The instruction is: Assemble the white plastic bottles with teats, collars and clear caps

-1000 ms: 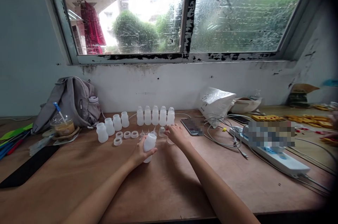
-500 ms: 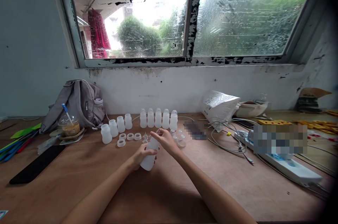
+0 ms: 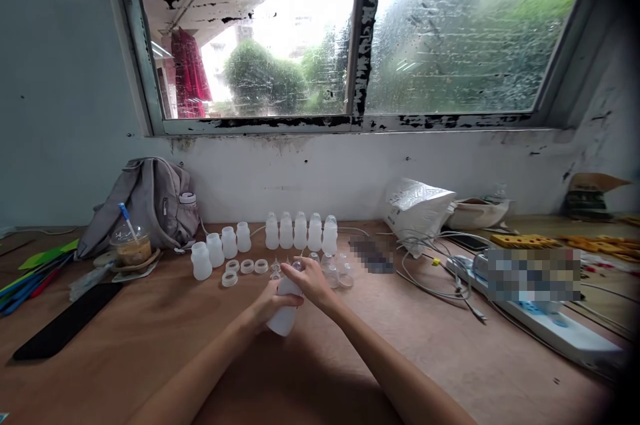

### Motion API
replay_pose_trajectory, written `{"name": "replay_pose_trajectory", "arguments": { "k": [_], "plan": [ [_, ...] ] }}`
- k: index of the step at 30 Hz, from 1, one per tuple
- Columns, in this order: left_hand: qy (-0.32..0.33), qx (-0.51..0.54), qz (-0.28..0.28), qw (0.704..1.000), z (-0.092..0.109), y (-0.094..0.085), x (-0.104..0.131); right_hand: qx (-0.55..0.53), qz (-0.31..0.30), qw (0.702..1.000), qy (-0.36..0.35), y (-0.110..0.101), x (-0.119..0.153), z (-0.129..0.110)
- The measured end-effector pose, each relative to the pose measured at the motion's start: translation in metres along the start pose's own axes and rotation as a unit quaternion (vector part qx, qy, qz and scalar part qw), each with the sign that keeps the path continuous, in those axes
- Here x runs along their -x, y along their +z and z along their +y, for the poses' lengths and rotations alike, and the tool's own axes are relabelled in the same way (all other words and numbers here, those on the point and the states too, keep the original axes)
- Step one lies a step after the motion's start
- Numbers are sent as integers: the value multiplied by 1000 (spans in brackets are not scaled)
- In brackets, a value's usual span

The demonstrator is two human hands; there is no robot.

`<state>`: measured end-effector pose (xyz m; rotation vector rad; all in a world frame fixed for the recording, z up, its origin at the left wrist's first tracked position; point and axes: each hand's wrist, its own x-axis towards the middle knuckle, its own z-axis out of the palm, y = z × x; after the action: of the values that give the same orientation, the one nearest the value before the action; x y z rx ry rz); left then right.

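Observation:
My left hand [image 3: 270, 303] is wrapped round a frosted white baby bottle [image 3: 283, 321], tilted with its top away from me. Over the bottle's top, the fingers of my right hand [image 3: 313, 283] are closed; what they pinch there is mostly hidden. Just beyond my hands lie small clear nipples [image 3: 275, 265]. White collar rings [image 3: 247, 266] sit to their left, and clear domed caps [image 3: 345, 278] to the right. Several open bottles [image 3: 202, 261] stand in a slanting row at the left. Capped bottles [image 3: 300, 231] form a straight row behind.
A grey backpack [image 3: 150, 205] and a drink cup [image 3: 133, 245] are at the left, near a black flat strip [image 3: 70, 321]. On the right are a white bag [image 3: 417, 208], tangled cables [image 3: 425, 271] and a power strip [image 3: 565, 331]. The wall and window rise behind.
My right hand has shifted slightly and its fingers now bend lower over the bottle's top. My left hand keeps its hold. The whole view has tipped up a little.

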<state>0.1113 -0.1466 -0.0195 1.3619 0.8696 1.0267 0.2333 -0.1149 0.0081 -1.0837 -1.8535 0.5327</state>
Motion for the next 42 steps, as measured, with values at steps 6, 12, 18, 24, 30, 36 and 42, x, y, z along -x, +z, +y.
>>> {"name": "replay_pose_trajectory", "arguments": {
  "k": [6, 12, 18, 24, 30, 36, 42],
  "plan": [
    [-119, 146, -84, 978, 4, -4, 11, -148, -64, 987, -3, -7, 6, -12],
    [-102, 244, -203, 943, 3, -6, 12, -207, -139, 968, -4, -11, 7, -14],
    [-115, 223, -169, 953, 4, -7, 12, -195, -130, 972, -20, -8, 3, -2],
    [-101, 0, 3, 995, 4, -9, 3, -83, -63, 995, 6, -2, -3, 19],
    [12, -465, 200, 862, 0, -9, 1, 8, -53, 997, 57, 6, -7, 32],
    [16, -478, 163, 863, -1, -15, 3, -76, -117, 984, 111, 7, -6, 37],
    [38, -305, 61, 950, 7, -21, -2, -229, -159, 957, 78, -4, -7, 28]
  ]
}}
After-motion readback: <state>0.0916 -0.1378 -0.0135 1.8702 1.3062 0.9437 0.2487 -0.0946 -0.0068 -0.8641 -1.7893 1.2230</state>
